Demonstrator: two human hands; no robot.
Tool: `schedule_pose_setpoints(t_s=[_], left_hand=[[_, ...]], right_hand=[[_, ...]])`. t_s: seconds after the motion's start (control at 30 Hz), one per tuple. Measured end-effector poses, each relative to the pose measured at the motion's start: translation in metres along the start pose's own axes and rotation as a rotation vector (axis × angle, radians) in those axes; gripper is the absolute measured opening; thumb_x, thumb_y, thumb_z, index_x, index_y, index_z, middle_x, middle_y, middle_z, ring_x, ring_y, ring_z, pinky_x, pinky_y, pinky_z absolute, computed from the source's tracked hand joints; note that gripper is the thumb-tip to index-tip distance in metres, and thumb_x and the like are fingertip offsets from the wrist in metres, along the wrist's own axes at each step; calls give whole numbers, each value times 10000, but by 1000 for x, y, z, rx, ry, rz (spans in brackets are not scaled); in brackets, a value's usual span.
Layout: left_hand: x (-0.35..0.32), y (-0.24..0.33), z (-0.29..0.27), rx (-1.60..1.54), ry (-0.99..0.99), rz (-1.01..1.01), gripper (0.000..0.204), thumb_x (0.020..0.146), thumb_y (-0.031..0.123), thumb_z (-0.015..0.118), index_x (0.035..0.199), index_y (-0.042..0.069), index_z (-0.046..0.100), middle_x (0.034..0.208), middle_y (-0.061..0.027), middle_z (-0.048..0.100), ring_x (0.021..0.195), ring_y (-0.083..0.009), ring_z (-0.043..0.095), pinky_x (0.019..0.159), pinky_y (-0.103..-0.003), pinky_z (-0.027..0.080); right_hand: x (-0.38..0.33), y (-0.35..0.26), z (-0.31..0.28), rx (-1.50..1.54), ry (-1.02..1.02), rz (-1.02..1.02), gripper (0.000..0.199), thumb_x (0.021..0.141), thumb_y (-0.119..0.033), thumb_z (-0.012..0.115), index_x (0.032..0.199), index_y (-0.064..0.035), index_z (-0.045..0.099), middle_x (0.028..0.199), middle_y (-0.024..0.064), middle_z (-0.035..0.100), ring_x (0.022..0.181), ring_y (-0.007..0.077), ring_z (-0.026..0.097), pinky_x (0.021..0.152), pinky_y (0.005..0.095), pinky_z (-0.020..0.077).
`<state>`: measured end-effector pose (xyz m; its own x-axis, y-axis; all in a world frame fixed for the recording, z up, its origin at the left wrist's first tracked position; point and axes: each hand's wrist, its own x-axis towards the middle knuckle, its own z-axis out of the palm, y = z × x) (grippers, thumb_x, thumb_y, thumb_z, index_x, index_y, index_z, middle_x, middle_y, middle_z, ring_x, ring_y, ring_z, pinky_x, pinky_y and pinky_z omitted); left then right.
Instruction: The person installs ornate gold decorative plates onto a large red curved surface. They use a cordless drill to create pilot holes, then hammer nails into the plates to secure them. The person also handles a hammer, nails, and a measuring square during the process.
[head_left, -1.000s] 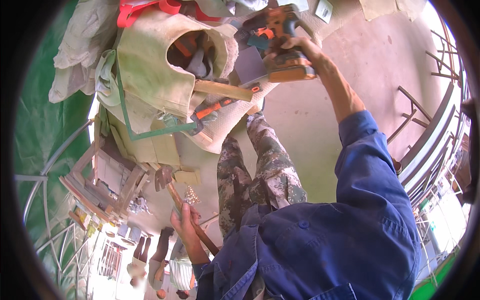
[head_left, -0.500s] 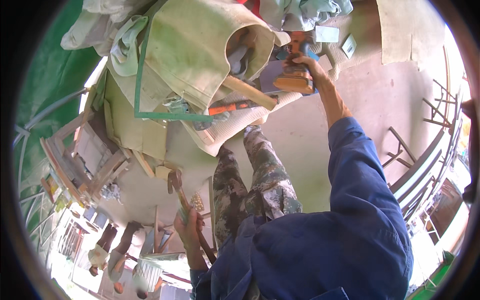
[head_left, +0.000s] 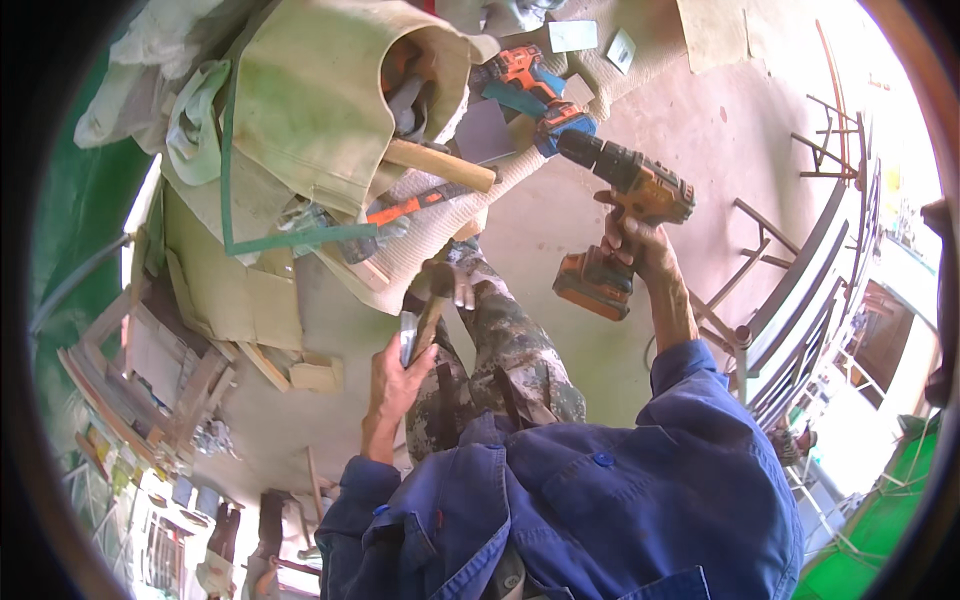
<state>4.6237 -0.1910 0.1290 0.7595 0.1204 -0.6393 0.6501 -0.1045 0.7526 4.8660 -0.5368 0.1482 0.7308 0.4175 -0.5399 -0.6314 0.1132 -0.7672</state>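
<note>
Two tools in hand, one each. Right hand (head_left: 640, 245) has fingers wrapped tight round the grip of an orange cordless drill (head_left: 625, 185), chuck pointing to 10 o'clock, battery pack hanging at 7 o'clock of the fist. Drill nose sits just beside a second orange-and-blue drill (head_left: 530, 75) lying among the clutter at 12 o'clock, not touching as far as I can tell. Left hand (head_left: 395, 375) is closed on a wooden-handled hammer (head_left: 432, 300), head up at 1 o'clock of the fist, held in front of the camouflage trousers (head_left: 505, 345).

Step, judged: drill lifted clear of the pile of cloth bags (head_left: 310, 110), carrying stage. Next move calls for a steady grip on both and room to swing the drill without snagging the wooden stick (head_left: 440, 165) at 9 o'clock of the chuck. Concrete floor (head_left: 560, 230) lies below.
</note>
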Motion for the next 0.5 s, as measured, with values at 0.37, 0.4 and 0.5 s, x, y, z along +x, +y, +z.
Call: schedule_pose_setpoints(t_s=[0.37,0.4,0.5], left_hand=[[33,77,35,-197,-165,28,286,929,277,734,1052,34,646,756,-18,666,560,-51,519,487,-232,408],[34,79,39,-215,-168,29,275,930,270,731,1045,35,646,753,-19,666,552,-46,510,484,-229,402],[41,79,50,-186,-166,30,239,933,223,719,1059,35,644,743,-26,662,544,-40,502,481,-214,393]], right_hand=[[8,-38,-73,-335,289,-203,374,842,-127,714,1167,-15,569,879,39,613,791,143,602,789,326,514],[28,-47,-78,-474,284,-258,423,831,-138,724,1204,-15,567,905,61,622,831,170,606,814,342,506],[96,-52,-110,-964,385,-316,558,843,-198,741,1319,-22,511,990,196,633,954,341,629,871,431,500]])
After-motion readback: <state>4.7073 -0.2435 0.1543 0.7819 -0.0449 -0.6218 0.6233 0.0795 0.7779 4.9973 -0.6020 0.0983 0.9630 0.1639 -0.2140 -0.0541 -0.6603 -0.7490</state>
